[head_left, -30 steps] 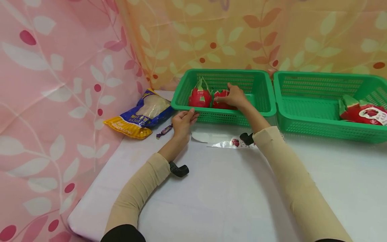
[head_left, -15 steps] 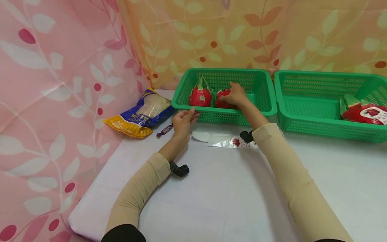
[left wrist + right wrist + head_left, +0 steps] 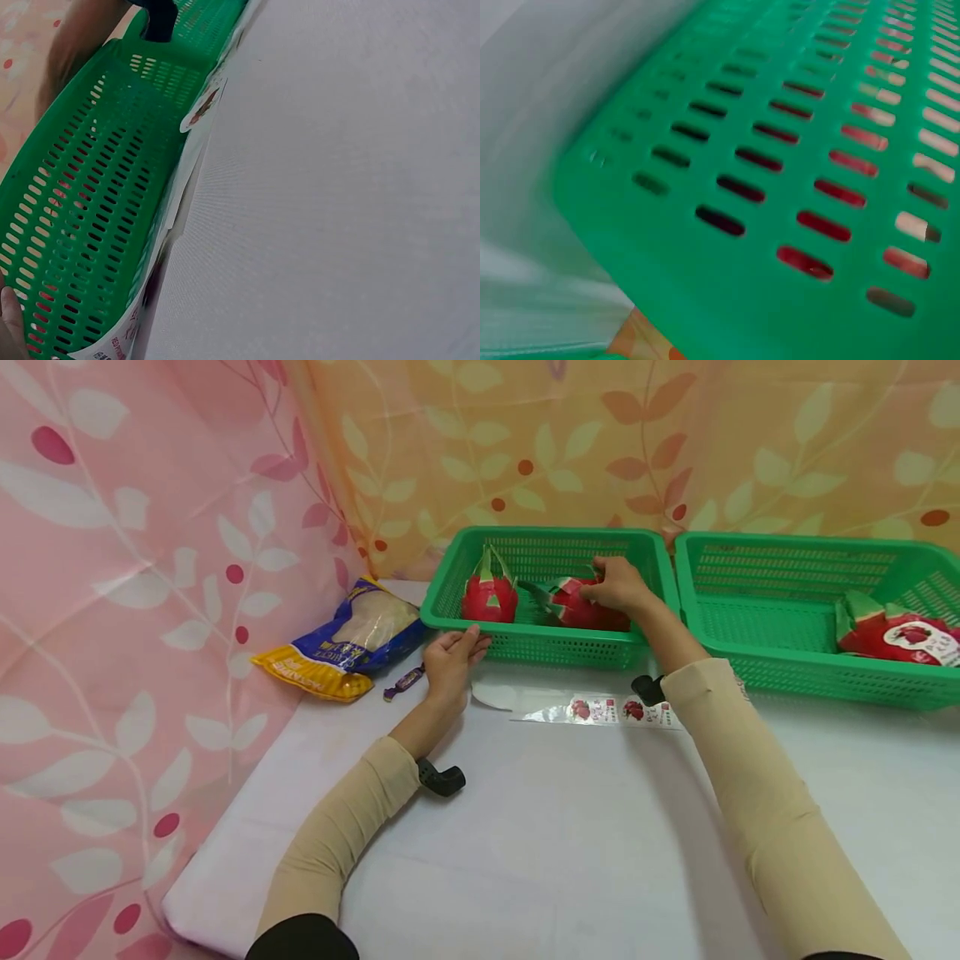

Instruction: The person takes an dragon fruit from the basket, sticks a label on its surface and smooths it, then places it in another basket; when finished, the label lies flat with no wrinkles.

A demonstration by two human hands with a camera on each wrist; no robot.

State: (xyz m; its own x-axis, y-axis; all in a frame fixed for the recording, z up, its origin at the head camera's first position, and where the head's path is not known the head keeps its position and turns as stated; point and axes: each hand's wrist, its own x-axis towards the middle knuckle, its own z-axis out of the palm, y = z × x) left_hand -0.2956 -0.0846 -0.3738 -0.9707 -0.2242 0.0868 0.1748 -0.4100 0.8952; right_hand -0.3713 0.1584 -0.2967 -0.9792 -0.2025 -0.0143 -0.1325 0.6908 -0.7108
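Note:
In the head view, two red dragon fruits with green tips lie in the left green basket (image 3: 555,648). My right hand (image 3: 621,587) reaches over the front rim and grips the right-hand dragon fruit (image 3: 576,610), which lies on its side, leaves pointing left. The other dragon fruit (image 3: 489,600) stands upright at the basket's left end. My left hand (image 3: 450,662) holds the front rim near the left corner, thumb at the top edge, fingers against the outer wall. In the right wrist view, red shows through the slots of the basket wall (image 3: 727,277); the right hand is hidden there.
A second green basket (image 3: 795,675) adjoins on the right, holding a red-and-green packet (image 3: 900,631). A blue and yellow bag (image 3: 348,639) and a small purple wrapped candy (image 3: 405,682) lie at the left. Clear strips with printed labels (image 3: 600,710) lie before the left basket.
My right hand has moved right inside the basket, and the gripped dragon fruit has shifted right and turned, its green leaves now pointing left. The left hand stays at the rim.

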